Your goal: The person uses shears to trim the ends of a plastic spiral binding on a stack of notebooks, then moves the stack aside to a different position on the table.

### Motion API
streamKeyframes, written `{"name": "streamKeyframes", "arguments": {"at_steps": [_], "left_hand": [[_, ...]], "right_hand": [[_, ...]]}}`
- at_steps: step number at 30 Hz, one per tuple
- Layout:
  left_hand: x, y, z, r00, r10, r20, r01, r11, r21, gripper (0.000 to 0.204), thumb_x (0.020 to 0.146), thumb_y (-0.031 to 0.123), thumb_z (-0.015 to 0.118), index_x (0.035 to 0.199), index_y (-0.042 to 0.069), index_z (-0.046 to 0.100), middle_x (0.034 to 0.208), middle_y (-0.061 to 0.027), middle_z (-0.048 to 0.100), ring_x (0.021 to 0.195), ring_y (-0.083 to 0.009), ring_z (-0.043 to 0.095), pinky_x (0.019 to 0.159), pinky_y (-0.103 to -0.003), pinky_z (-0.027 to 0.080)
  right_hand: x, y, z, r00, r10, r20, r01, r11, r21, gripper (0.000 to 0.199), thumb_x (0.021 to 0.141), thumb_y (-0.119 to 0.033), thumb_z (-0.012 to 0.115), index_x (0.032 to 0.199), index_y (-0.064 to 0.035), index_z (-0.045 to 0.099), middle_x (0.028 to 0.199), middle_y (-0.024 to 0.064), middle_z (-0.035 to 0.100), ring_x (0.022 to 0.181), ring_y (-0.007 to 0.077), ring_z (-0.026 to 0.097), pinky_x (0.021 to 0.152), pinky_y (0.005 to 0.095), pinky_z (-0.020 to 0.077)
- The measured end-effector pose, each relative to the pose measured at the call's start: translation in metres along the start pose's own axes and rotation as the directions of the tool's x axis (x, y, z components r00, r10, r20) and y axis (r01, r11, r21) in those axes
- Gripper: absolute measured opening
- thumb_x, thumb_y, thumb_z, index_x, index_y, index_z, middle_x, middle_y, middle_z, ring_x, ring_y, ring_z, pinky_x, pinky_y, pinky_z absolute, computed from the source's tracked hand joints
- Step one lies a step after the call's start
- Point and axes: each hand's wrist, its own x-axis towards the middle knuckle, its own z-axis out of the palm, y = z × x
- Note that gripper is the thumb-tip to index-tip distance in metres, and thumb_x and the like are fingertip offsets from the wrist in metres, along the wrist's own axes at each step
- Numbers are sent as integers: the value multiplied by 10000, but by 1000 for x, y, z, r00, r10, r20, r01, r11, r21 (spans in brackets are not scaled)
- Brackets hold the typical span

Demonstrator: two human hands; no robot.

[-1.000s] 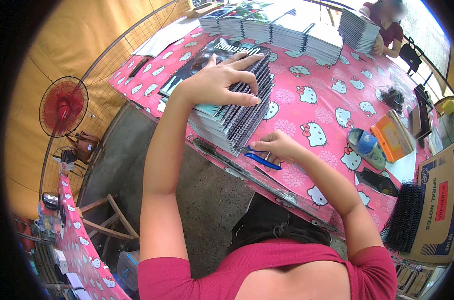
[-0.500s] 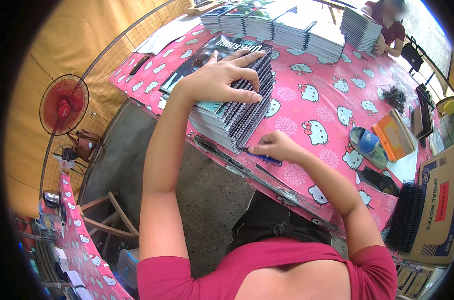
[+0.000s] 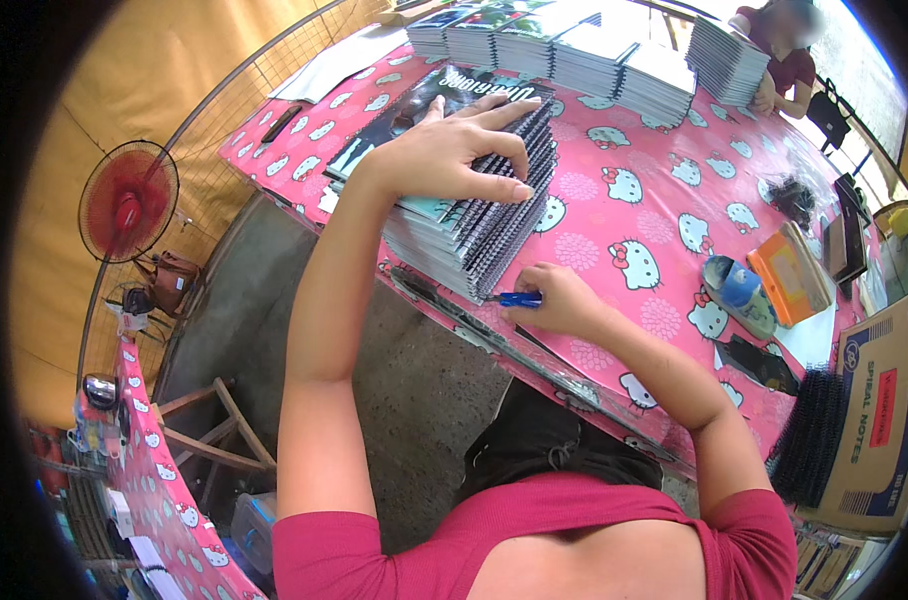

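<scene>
A stack of spiral-bound notebooks (image 3: 444, 245) stands near the table edge in front of me, its dark wire spines facing right. My left hand (image 3: 454, 155) lies spread across the dark cover of the top notebook, thumb over the spine edge. Down by the lowest spines, my right hand (image 3: 556, 300) is closed on small blue-handled pliers (image 3: 519, 299). Their dark tip points left at the bottom corner of the stack, touching or very near the wire ends. My fingers hide part of the handles.
More notebook stacks (image 3: 594, 62) line the far side of the pink patterned table (image 3: 664, 190), where another person (image 3: 782, 65) sits. To the right are a blue case (image 3: 739, 295), an orange box (image 3: 786, 275), black spiral wires (image 3: 809, 440) and a carton (image 3: 874, 410). A red fan (image 3: 129, 202) stands left.
The blue handles, earlier hanging below my right hand, now lie level between its fingers, pointing at the spines. My left hand has stayed on the stack.
</scene>
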Motion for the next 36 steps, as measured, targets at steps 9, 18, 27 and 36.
{"name": "streamKeyframes", "arguments": {"at_steps": [9,18,27,36], "left_hand": [[-2,0,1,1000,-13,-2,13,1000,-2,458,782,657,563,946,244,672,1539,-63,237,1430,-329,146,1020,-749,66],[-1,0,1,1000,-16,8,16,999,-31,468,767,663,572,947,244,674,1539,-62,241,1430,-329,148,1022,-747,59],[-4,-1,0,1000,-15,6,15,1000,-1,453,781,646,571,950,239,675,1539,-66,239,1430,-326,152,1023,-746,65],[0,0,3,1000,-10,-15,10,1000,-1,469,771,657,573,952,236,674,1537,-63,246,1430,-326,151,1022,-747,61]], "right_hand": [[-9,-9,-6,996,-54,-65,41,980,-196,430,766,-405,714,972,-44,604,903,124,598,839,244,595,737,395,452],[2,-6,-1,988,149,49,-152,987,59,414,762,-400,706,875,-7,638,781,125,603,735,267,621,651,400,481],[-10,-15,-5,997,-69,-40,56,967,-250,431,759,-393,712,961,-28,605,906,132,608,860,269,600,746,402,455],[-2,-3,6,998,-30,-48,22,988,-156,414,732,-386,742,884,-25,607,809,109,599,735,225,608,646,364,470]]}}
